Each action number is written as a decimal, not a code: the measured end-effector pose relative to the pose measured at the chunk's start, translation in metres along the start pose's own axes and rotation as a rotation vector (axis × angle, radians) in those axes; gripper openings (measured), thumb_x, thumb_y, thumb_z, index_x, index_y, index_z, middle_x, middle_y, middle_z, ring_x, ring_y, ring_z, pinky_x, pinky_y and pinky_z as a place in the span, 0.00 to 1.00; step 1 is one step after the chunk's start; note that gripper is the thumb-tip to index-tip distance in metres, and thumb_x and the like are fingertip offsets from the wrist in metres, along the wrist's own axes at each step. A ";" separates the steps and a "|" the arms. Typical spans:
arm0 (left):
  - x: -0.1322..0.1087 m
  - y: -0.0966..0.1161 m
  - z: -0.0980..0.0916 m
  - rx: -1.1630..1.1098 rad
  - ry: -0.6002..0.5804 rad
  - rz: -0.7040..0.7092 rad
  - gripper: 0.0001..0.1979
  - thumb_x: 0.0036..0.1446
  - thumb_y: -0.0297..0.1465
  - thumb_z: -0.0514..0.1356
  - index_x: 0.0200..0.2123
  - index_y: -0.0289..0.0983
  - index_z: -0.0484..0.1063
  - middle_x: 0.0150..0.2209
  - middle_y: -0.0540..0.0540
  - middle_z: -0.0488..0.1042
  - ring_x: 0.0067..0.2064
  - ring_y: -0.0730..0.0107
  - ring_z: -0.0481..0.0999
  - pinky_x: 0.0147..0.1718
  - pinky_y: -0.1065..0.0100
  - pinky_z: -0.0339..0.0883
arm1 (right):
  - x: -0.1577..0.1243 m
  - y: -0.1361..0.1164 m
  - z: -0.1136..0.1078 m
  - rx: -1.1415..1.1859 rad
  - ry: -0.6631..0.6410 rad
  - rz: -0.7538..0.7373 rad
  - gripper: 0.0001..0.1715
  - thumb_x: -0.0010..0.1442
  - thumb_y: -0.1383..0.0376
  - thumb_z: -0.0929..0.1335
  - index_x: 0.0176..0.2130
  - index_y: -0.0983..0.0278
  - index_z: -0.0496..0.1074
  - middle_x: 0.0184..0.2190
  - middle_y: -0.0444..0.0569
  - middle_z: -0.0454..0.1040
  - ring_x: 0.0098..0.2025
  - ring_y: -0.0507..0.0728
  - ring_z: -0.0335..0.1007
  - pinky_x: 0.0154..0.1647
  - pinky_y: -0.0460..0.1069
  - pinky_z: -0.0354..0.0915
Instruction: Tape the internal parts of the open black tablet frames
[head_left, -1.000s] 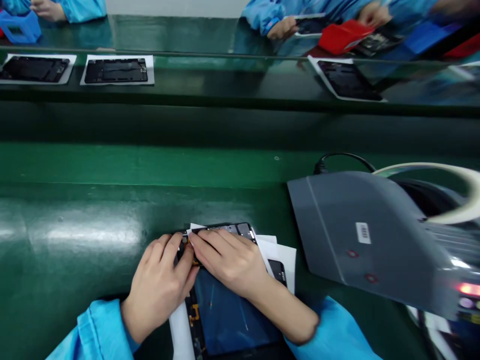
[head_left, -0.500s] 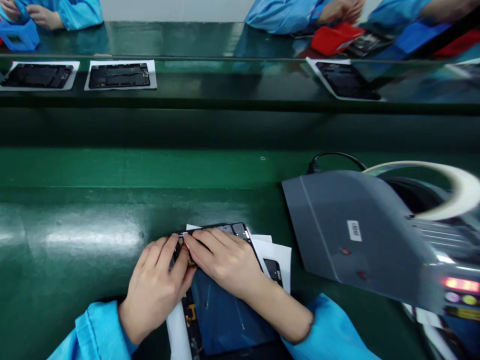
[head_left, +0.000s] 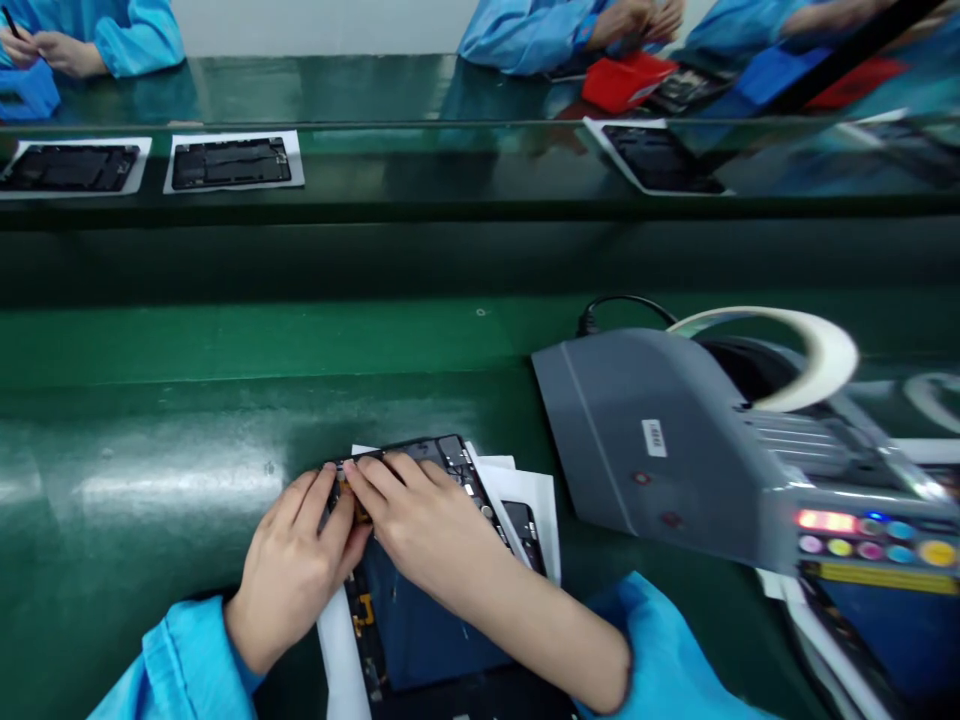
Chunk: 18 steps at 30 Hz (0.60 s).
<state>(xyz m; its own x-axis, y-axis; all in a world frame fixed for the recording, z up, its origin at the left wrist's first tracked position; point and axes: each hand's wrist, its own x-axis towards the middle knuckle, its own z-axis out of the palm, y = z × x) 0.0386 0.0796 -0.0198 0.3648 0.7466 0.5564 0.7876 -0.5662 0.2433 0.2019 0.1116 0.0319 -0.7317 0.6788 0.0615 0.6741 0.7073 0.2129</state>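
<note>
An opened tablet (head_left: 420,650) lies tilted in front of me, its insides showing a dark blue battery and an orange flex cable (head_left: 364,610) along the left side. My left hand (head_left: 289,565) is closed at its upper left corner, thumb and forefinger close together on the edge. Beside it, my right hand (head_left: 420,510) reaches across the battery, with curled fingertips pressed at the same corner. Whatever small part lies under the fingertips is hidden. Beneath the tablet are white sheets (head_left: 546,490) and another dark panel (head_left: 525,525), partly covered.
To the right stands a grey tape dispenser (head_left: 600,430) with a white tape loop (head_left: 840,350) and coloured buttons. On the raised shelf lie dark tablet housings (head_left: 231,163) on white sheets. Across it, people in blue sleeves (head_left: 517,35) work near a red bin (head_left: 626,82).
My view has turned a little to the right, so more of the dispenser's buttons show. Both hands stay at the tablet's upper left corner, with little finger movement.
</note>
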 end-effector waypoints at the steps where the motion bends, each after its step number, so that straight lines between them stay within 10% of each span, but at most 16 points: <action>1: -0.001 0.000 0.000 0.002 -0.001 0.000 0.13 0.64 0.30 0.56 0.46 0.29 0.75 0.49 0.33 0.78 0.48 0.51 0.79 0.45 0.54 0.79 | -0.002 0.000 0.000 0.034 0.012 0.009 0.25 0.57 0.74 0.67 0.55 0.73 0.71 0.45 0.54 0.76 0.43 0.62 0.69 0.38 0.55 0.71; 5: -0.001 -0.003 -0.001 0.012 -0.012 -0.003 0.13 0.64 0.32 0.56 0.48 0.31 0.73 0.51 0.34 0.77 0.48 0.50 0.77 0.44 0.52 0.79 | -0.036 0.000 -0.015 0.267 0.106 0.026 0.21 0.62 0.73 0.63 0.53 0.66 0.73 0.55 0.49 0.72 0.57 0.64 0.63 0.54 0.58 0.68; 9: 0.002 -0.007 -0.002 0.029 -0.063 0.036 0.16 0.65 0.32 0.55 0.52 0.32 0.70 0.51 0.33 0.74 0.50 0.47 0.75 0.43 0.49 0.78 | -0.112 0.014 -0.038 0.392 0.352 0.155 0.18 0.63 0.76 0.62 0.49 0.64 0.72 0.48 0.52 0.75 0.52 0.61 0.68 0.50 0.56 0.70; 12: 0.005 -0.013 0.000 0.062 -0.052 0.093 0.15 0.64 0.31 0.56 0.52 0.31 0.70 0.50 0.31 0.71 0.49 0.44 0.74 0.41 0.48 0.77 | -0.167 0.039 -0.042 -0.007 0.632 0.453 0.18 0.58 0.78 0.70 0.46 0.61 0.71 0.36 0.50 0.74 0.37 0.59 0.72 0.37 0.55 0.70; 18: 0.009 -0.022 0.003 0.084 -0.044 0.139 0.17 0.63 0.31 0.58 0.54 0.31 0.70 0.50 0.31 0.71 0.46 0.47 0.75 0.41 0.51 0.74 | -0.207 0.094 -0.018 -0.484 0.605 0.538 0.19 0.57 0.68 0.75 0.46 0.64 0.68 0.36 0.55 0.72 0.37 0.62 0.73 0.33 0.55 0.71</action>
<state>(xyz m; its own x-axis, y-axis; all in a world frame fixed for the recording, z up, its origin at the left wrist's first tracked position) 0.0255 0.0999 -0.0227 0.4932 0.6789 0.5439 0.7661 -0.6352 0.0983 0.4146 0.0342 0.0570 -0.3542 0.5763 0.7365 0.9209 0.0781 0.3818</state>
